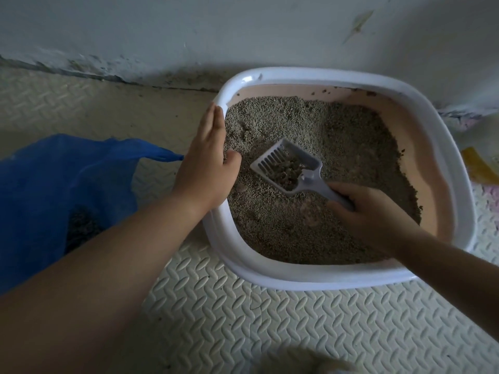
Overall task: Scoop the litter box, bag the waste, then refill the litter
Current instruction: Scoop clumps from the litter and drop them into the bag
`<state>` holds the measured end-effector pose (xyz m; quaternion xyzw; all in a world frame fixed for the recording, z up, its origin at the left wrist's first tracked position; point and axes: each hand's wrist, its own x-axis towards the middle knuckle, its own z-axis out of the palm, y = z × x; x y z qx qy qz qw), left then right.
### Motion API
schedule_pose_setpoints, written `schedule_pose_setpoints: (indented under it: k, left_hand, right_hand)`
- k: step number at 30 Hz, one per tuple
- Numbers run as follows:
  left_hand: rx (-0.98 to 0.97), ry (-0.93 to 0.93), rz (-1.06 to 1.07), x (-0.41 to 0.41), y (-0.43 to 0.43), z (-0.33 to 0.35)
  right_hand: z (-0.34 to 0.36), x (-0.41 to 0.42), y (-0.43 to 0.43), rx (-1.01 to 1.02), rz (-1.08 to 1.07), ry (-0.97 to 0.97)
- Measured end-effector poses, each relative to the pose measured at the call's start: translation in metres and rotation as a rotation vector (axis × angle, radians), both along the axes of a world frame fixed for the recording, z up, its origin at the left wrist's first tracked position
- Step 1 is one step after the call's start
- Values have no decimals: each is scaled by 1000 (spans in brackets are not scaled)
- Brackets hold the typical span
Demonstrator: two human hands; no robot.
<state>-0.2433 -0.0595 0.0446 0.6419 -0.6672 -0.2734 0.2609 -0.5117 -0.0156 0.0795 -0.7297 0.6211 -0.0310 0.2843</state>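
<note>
While our left hand rests flat on the box rim, fingers straight, our right hand grips the scoop, clumps inside, above the litter.

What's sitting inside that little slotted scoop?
The pale grey slotted plastic scoop holds a small heap of dark litter clumps at its handle end; the slotted front is bare. The right hand covers most of the handle.

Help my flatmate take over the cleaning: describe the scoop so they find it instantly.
Find the white-rimmed litter box by the wall. Inside it, over the grey litter, is the scoop, handle gripped by the right hand. It is the only pale plastic tool, slotted at the front and carrying dark clumps.
</note>
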Motion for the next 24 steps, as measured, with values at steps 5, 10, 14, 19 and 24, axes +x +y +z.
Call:
schedule_pose_setpoints:
  k: [5,10,14,19,24]
  left_hand:
    - [7,18,5,0,1,2]
    - [-10,12,1,-1,0,3]
    - [-2,22,-2,-1,1,3]
    - [1,18,8,0,1,2]
    - [13,28,14,-1,1,2]
  right_hand:
    - [18,17,-42,147,58,113]
    - [10,52,-69,131,79,154]
    - [-15,69,-74,108,9,55]
    - [-47,64,-65,-6,15,59]
    - [-42,25,-52,-67,-15,-73]
